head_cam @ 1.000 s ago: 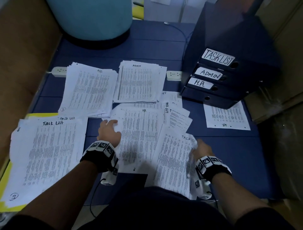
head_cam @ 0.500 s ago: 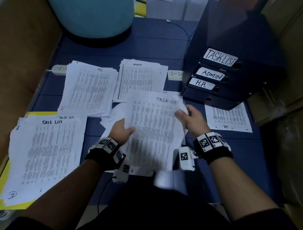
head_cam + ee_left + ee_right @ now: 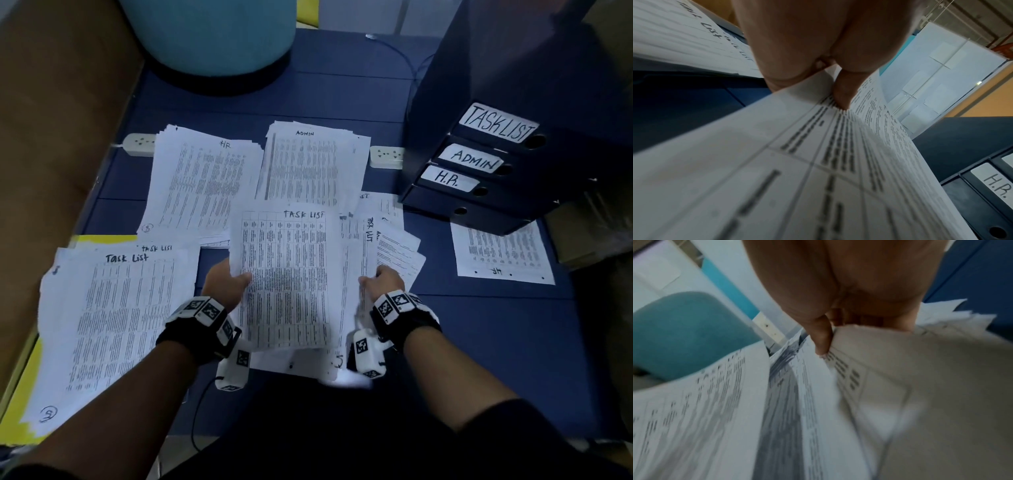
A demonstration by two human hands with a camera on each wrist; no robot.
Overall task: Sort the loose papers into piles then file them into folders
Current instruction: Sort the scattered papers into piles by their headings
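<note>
My left hand (image 3: 231, 282) pinches the left edge of a printed sheet headed TASK LIST (image 3: 286, 274) and holds it above the loose papers (image 3: 394, 246) at the centre. In the left wrist view its thumb (image 3: 840, 95) lies on top of that sheet (image 3: 818, 162). My right hand (image 3: 382, 281) pinches the edge of another loose sheet (image 3: 354, 270) just right of it; in the right wrist view the thumb (image 3: 823, 342) clamps this sheet (image 3: 900, 386). Sorted piles lie around: Task List (image 3: 116, 315) left, HR (image 3: 202, 185) and Admin (image 3: 311, 164) behind.
Dark folders stand stacked at the right, labelled TASKLIST (image 3: 498, 123), ADMIN (image 3: 472, 161) and H.R. (image 3: 448, 180). One HR sheet (image 3: 500, 253) lies in front of them. A teal stool (image 3: 209, 34) and two power strips (image 3: 140, 144) sit behind the piles, on the blue floor (image 3: 479, 342).
Half a second ago both hands held the Task List sheet up. Now the right hand has let go and dropped onto a loose sheet, and the left hand holds the Task List sheet alone.
</note>
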